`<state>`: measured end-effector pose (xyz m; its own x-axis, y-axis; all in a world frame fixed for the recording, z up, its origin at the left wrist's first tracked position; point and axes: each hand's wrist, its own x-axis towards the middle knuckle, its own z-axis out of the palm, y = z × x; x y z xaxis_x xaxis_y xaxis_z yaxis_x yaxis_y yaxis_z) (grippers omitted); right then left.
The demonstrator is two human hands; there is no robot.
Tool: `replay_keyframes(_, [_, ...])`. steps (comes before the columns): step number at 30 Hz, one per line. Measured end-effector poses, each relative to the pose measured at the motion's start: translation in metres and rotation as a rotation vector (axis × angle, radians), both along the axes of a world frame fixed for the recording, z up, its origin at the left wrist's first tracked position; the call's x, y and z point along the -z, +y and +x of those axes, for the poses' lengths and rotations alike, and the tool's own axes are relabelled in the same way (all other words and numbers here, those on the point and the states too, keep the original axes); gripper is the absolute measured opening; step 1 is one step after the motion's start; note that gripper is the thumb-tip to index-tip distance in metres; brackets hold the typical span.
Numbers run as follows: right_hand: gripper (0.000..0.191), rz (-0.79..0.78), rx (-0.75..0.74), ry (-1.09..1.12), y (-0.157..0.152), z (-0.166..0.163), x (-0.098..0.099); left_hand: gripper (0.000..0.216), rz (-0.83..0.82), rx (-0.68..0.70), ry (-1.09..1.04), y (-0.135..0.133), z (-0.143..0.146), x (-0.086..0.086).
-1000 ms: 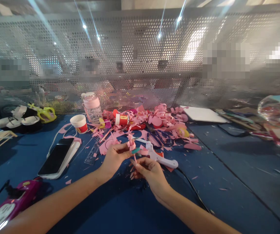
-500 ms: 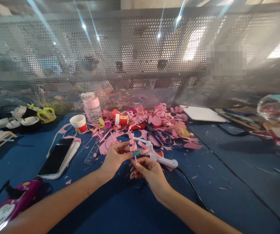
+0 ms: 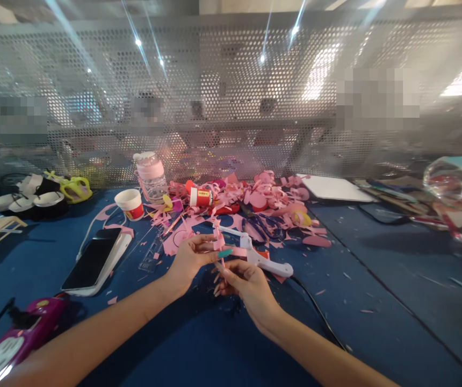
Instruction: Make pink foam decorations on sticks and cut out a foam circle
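My left hand (image 3: 188, 262) pinches the top of a small pink paper curl piece (image 3: 218, 240) above the blue table (image 3: 376, 290). My right hand (image 3: 247, 285) is closed just below it, fingers pinching the thin lower stem of the same piece. A white glue gun (image 3: 261, 257) lies right behind my hands, its black cord (image 3: 319, 314) trailing toward the near right. A heap of pink paper scraps (image 3: 263, 207) lies beyond the gun.
A phone (image 3: 94, 259) lies at left on the table, with a white-and-red cup (image 3: 131, 204), a pink-capped bottle (image 3: 151, 176) and a red glue tube (image 3: 201, 197) behind. A magenta power strip (image 3: 17, 338) sits near left. A white board (image 3: 333, 189) and perforated metal screen (image 3: 231, 97) stand at back.
Almost nothing has moved; my hands keep their pinch on the pink piece and have shifted only slightly.
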<state>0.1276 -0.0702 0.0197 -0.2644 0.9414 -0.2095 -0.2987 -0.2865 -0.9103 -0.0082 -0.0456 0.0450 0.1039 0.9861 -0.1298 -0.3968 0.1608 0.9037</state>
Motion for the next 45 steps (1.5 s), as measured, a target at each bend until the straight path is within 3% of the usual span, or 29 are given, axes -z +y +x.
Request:
replay_keyframes(15, [0.032,-0.004,0.019,0.001,-0.001,-0.001,-0.004,0.043,-0.081,0.062,-0.1,0.002,-0.002,0.005])
replay_keyframes(30, [0.037,-0.071,-0.03,-0.086,0.004,-0.002,0.007,0.034,-0.137,0.086,-0.21,0.011,-0.004,0.035])
replay_keyframes(45, [0.039,-0.062,-0.033,-0.217,0.001,-0.008,0.003,0.043,-0.149,-0.014,-0.221,0.011,-0.004,0.035])
